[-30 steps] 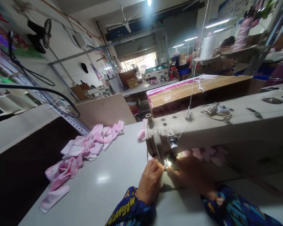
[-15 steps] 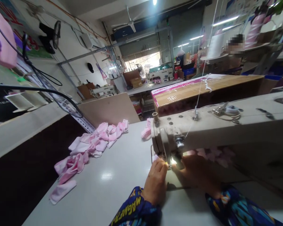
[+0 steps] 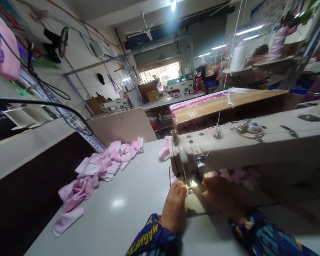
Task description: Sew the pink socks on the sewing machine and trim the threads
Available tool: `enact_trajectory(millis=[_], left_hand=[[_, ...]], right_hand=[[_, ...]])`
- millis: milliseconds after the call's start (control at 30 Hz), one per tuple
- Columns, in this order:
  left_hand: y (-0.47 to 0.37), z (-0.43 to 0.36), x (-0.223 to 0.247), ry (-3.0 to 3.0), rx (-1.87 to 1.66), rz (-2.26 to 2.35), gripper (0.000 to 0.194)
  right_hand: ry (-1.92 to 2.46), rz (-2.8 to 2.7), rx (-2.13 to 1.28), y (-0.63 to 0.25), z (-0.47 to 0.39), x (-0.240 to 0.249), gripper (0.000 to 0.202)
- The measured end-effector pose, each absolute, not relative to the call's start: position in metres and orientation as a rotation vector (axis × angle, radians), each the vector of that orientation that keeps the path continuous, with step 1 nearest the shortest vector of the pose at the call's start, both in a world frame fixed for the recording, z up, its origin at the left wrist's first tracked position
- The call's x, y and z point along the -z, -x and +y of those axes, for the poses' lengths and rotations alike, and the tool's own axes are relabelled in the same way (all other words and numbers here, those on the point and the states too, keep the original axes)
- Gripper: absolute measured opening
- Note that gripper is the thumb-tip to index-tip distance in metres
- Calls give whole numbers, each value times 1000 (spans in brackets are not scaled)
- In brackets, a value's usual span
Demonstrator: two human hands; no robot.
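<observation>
A white sewing machine (image 3: 245,145) stands at the right, its lamp lighting the needle area. My left hand (image 3: 175,204) is closed beside the presser foot, its fingertips on a small piece of pale pink cloth (image 3: 174,180). Under the machine arm, at the right of the needle, my right hand (image 3: 222,195) lies in shadow; its fingertips are hidden by the machine head. Pink cloth pieces (image 3: 106,163) form a long heap on the left of the white table (image 3: 122,213). More pink cloth (image 3: 246,176) lies behind my right hand.
Behind the machine is a large cardboard box (image 3: 202,110). A thread cone (image 3: 238,57) stands above it, with thread running down to the machine. A beige board (image 3: 122,126) edges the table's back. Black cables (image 3: 69,106) hang at left. Another person (image 3: 258,62) is far back right.
The view has shifted slightly, so the machine and box appear a little further left. Both hands stay beside the needle, with little visible movement.
</observation>
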State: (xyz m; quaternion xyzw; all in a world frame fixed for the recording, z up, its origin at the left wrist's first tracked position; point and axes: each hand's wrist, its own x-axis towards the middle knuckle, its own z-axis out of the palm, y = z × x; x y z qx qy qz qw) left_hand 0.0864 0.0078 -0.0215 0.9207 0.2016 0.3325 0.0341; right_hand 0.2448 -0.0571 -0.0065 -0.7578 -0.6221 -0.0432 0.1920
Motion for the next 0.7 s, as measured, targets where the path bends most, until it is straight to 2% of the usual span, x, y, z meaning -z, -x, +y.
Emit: enact_trajectory(millis=[100,200,367,533,700], left_hand=[[-86,12,19,-2812,-1107,572,31],[-87,16,15,-2800,-1178,535,27],[-84,13,8,-2879,-1399,552,21],[-81,6,5,-2822,-1525,540,23],[-77,-14,13,-2526,-1474,520,26]], right_hand=[[2100,-1816,67,-246,-60,1,16],[2146,-1805,110,-255,-66,2,22],[2300,-1538,475,-277,-73,5,15],[2232,-1674,469,-271,-71,6,23],[2157,-1721,444,-264,-84,22,30]])
